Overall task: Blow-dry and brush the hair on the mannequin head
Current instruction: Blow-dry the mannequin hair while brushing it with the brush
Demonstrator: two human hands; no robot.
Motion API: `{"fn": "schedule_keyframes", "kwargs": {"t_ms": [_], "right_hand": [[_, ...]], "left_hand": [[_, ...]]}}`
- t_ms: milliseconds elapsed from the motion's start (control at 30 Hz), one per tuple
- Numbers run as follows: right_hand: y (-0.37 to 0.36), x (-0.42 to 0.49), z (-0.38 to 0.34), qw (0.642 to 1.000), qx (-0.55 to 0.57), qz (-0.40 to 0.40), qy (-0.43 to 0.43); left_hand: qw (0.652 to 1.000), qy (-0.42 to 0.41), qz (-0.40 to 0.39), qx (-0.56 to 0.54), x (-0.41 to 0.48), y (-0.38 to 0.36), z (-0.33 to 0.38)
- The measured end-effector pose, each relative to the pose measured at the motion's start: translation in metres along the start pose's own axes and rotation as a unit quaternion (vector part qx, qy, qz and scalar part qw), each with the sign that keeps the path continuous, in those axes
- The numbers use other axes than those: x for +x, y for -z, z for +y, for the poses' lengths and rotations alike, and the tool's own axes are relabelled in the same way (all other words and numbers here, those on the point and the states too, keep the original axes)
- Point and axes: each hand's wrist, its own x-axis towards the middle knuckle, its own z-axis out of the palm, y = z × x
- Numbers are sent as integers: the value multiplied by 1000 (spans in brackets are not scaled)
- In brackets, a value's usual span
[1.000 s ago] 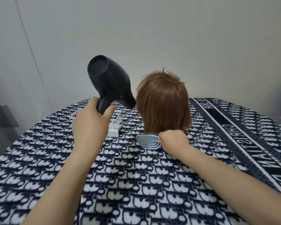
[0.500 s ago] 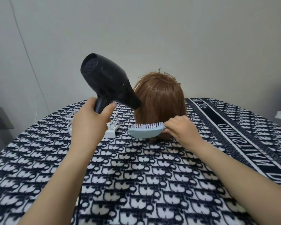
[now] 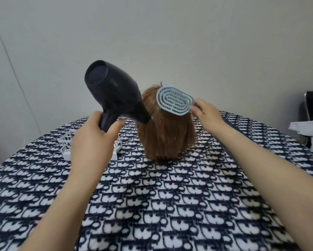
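**One stroke done, another lined up at the top**

The pale blue brush (image 3: 174, 101), a second ago low at the hair ends, is now against the crown of the mannequin head (image 3: 164, 134), its back to the camera. I judge a fresh downward pass is due. The right hand (image 3: 206, 113) pinches the brush handle just right of the head. The left hand (image 3: 94, 140) wraps the handle of the black hair dryer (image 3: 114, 95), whose nozzle is close against the hair's left side. The head stands on the patterned desk (image 3: 152, 196), between both hands.
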Motion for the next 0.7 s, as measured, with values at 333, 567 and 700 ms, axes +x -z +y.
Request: {"fn": "schedule_keyframes", "kwargs": {"t_ms": [333, 567, 700], "right_hand": [[-37, -39, 31, 987, -118, -94, 58], [-48, -50, 32, 977, -166, -109, 78], [-51, -49, 33, 965, -216, -112, 95]], "left_hand": [[991, 38, -24, -127, 6, 1, -2], [987, 42, -53, -148, 4, -9, 3], [999, -21, -8, 32, 1, -16, -2]]}}
